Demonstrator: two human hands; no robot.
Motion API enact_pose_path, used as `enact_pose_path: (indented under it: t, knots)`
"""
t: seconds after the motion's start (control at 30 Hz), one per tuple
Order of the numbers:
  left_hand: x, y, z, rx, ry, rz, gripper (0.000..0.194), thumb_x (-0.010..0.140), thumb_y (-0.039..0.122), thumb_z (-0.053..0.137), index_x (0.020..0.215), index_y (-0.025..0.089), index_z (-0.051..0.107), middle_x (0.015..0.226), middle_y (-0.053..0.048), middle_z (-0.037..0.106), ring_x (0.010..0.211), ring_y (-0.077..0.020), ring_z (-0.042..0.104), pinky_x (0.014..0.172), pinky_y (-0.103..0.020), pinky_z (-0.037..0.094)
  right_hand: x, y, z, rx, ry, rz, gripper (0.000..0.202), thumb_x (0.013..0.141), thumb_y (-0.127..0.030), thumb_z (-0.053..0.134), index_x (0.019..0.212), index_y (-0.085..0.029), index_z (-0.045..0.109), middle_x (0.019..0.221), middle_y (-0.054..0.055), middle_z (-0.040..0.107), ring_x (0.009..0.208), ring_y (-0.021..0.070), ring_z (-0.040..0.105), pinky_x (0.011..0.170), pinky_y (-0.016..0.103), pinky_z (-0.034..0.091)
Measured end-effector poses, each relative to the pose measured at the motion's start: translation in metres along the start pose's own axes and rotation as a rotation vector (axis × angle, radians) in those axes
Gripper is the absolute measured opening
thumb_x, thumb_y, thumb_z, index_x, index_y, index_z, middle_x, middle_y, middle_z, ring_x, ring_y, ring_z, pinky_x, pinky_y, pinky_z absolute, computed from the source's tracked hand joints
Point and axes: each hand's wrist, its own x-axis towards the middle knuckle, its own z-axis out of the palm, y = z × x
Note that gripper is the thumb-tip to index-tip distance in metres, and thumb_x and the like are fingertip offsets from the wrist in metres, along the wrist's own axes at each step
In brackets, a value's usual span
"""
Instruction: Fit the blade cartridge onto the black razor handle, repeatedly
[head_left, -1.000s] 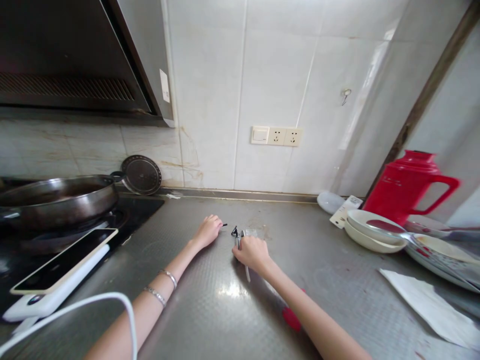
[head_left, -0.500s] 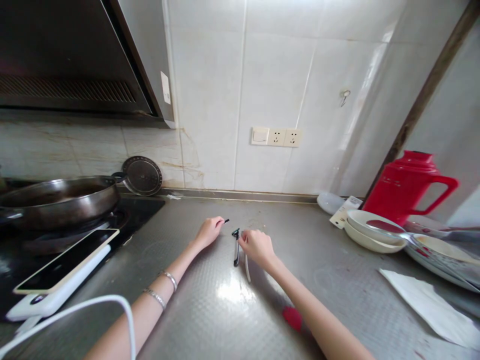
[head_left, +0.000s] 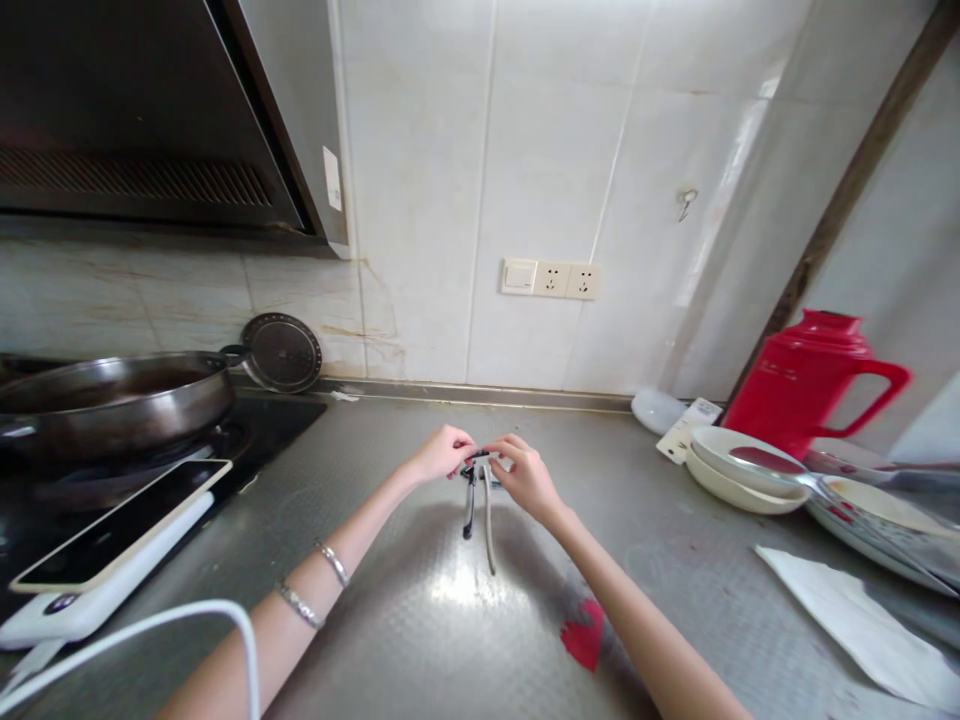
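Observation:
My left hand (head_left: pixel 448 454) and my right hand (head_left: pixel 521 478) meet over the middle of the steel counter. Fingertips of both are pinched on a small dark strip (head_left: pixel 481 455) held level between them; its kind is too small to tell. Just below lies a razor (head_left: pixel 469 508) with a dark, silvery handle, its head partly hidden by the fingers. Beside it, closer to my right hand, is a slim curved whitish handle (head_left: pixel 490 525), whose upper end is covered by the hands.
A jagged red piece (head_left: pixel 583 635) lies beside my right forearm. At left are a pan (head_left: pixel 120 405), a phone (head_left: pixel 120 525) on a white power bank and a white cable (head_left: pixel 172 610). Bowls (head_left: pixel 739 485), a red thermos jug (head_left: pixel 802 380) and a white tissue (head_left: pixel 855 625) stand right.
My left hand has moved right with the small dark strip, and my right hand has risen slightly to meet it. More of the red piece shows beside my right forearm.

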Motion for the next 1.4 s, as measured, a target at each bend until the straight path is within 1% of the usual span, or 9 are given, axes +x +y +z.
enact_pose_path:
  t: [0.23, 0.4, 0.5, 0.6, 0.73, 0.87, 1.1, 1.23, 1.4]
  knots:
    - [-0.001, -0.004, -0.004, -0.155, -0.092, -0.084, 0.025, 0.075, 0.033, 0.056, 0.068, 0.010, 0.061, 0.054, -0.001, 0.059, 0.036, -0.0051, 0.046, 0.038, -0.017, 0.039, -0.001, 0.005, 0.001, 0.063, -0.046, -0.038, 0.021, 0.083, -0.025, 0.050, 0.098, -0.022, 0.066, 0.092, 0.005, 0.061, 0.082, 0.0143, 0.057, 0.071, 0.024, 0.045]
    - [-0.002, -0.004, -0.008, -0.289, -0.113, -0.133, 0.032, 0.071, 0.040, 0.061, 0.081, 0.010, 0.063, 0.070, -0.006, 0.066, 0.043, -0.0067, 0.052, 0.044, -0.022, 0.047, 0.001, 0.010, 0.000, 0.103, -0.053, -0.006, 0.022, 0.084, -0.030, 0.051, 0.090, -0.020, 0.069, 0.086, 0.006, 0.065, 0.079, 0.0153, 0.058, 0.071, 0.024, 0.044]
    - [-0.002, -0.003, -0.009, -0.259, -0.089, -0.117, 0.033, 0.068, 0.037, 0.063, 0.085, 0.009, 0.063, 0.074, -0.008, 0.067, 0.047, -0.0098, 0.056, 0.045, -0.025, 0.050, 0.002, 0.015, 0.000, 0.154, -0.055, 0.042, 0.022, 0.083, -0.031, 0.052, 0.084, -0.018, 0.070, 0.082, 0.006, 0.067, 0.077, 0.0156, 0.059, 0.072, 0.024, 0.043]
    - [-0.001, -0.005, -0.007, -0.181, -0.101, -0.118, 0.025, 0.065, 0.030, 0.064, 0.078, 0.008, 0.065, 0.071, -0.008, 0.066, 0.050, -0.0123, 0.059, 0.044, -0.025, 0.049, 0.003, 0.021, 0.001, 0.220, -0.058, 0.115, 0.024, 0.081, -0.032, 0.052, 0.082, -0.016, 0.070, 0.080, 0.006, 0.067, 0.076, 0.0161, 0.059, 0.070, 0.024, 0.044]
    - [-0.001, -0.008, -0.003, -0.157, -0.128, -0.142, 0.020, 0.068, 0.027, 0.059, 0.073, 0.008, 0.065, 0.071, -0.008, 0.067, 0.048, -0.0124, 0.060, 0.043, -0.024, 0.049, 0.004, 0.026, 0.002, 0.311, -0.122, 0.225, 0.029, 0.078, -0.035, 0.053, 0.084, -0.013, 0.070, 0.078, 0.006, 0.067, 0.069, 0.0160, 0.058, 0.056, 0.022, 0.045]
    - [-0.002, -0.006, -0.004, -0.169, -0.157, -0.145, 0.022, 0.065, 0.023, 0.062, 0.081, 0.009, 0.067, 0.071, -0.006, 0.067, 0.050, -0.0118, 0.060, 0.046, -0.023, 0.050, 0.004, 0.025, 0.002, 0.383, -0.194, 0.273, 0.031, 0.076, -0.035, 0.053, 0.085, -0.011, 0.070, 0.073, 0.006, 0.067, 0.060, 0.0137, 0.055, 0.046, 0.020, 0.041]
    - [0.002, -0.013, -0.001, -0.112, -0.227, -0.105, 0.025, 0.068, 0.031, 0.063, 0.079, 0.008, 0.068, 0.072, -0.008, 0.068, 0.047, -0.0116, 0.060, 0.041, -0.021, 0.047, 0.003, 0.029, 0.004, 0.376, -0.254, 0.317, 0.029, 0.074, -0.032, 0.052, 0.080, -0.010, 0.071, 0.064, 0.003, 0.064, 0.050, 0.0097, 0.049, 0.044, 0.019, 0.039]
    - [0.004, -0.020, 0.002, -0.130, -0.201, -0.139, 0.029, 0.071, 0.035, 0.062, 0.076, 0.007, 0.066, 0.069, -0.009, 0.067, 0.045, -0.0120, 0.059, 0.039, -0.020, 0.045, 0.003, 0.032, 0.007, 0.394, -0.218, 0.321, 0.029, 0.073, -0.032, 0.055, 0.087, -0.011, 0.070, 0.069, 0.005, 0.066, 0.053, 0.0116, 0.052, 0.044, 0.020, 0.040]
    - [0.004, -0.024, 0.001, -0.220, -0.156, -0.146, 0.032, 0.069, 0.039, 0.065, 0.075, 0.008, 0.065, 0.070, -0.009, 0.067, 0.047, -0.0112, 0.058, 0.040, -0.022, 0.045, 0.002, 0.034, 0.006, 0.326, -0.128, 0.234, 0.028, 0.074, -0.032, 0.057, 0.093, -0.014, 0.068, 0.073, 0.005, 0.067, 0.062, 0.0146, 0.058, 0.051, 0.022, 0.044]
